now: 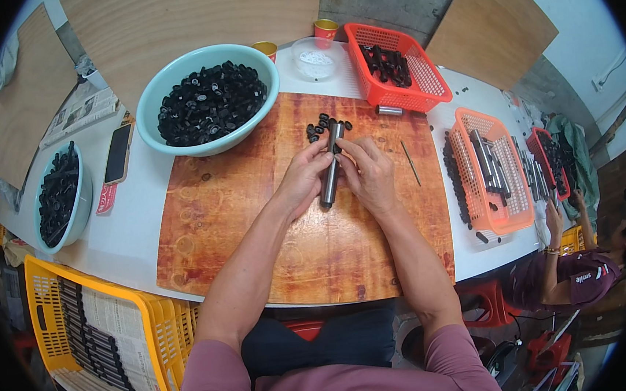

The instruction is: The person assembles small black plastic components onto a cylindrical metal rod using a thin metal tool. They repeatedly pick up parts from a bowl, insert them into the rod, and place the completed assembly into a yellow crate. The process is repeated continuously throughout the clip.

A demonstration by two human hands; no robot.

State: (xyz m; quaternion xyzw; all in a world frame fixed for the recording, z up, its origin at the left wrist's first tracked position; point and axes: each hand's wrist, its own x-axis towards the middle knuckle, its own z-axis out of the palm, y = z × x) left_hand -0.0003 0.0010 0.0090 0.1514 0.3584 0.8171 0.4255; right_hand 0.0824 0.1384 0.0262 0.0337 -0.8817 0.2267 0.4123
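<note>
Above the middle of the wooden board (213, 233), I hold a shiny metal tube (329, 183) lengthwise, its near end toward me. My left hand (303, 178) is closed round its left side, thumb along the tube. From the right, my right hand (367, 171) pinches at its upper part with thumb and forefinger. Something dark shows between those fingertips, too small to make out. Just beyond the tube lie several small black oval caps (315, 131). A thin metal rod (410, 163) rests on the board to the right of my right hand.
A large pale-blue basin (147, 120) full of black caps stands far left, with a smaller basin (79, 214) and a phone (118, 154) nearby. Red basket (428, 76), orange basket (514, 180) and loose tubes are on the right. A yellow crate (158, 332) sits lower left. A co-worker (580, 270) works at right.
</note>
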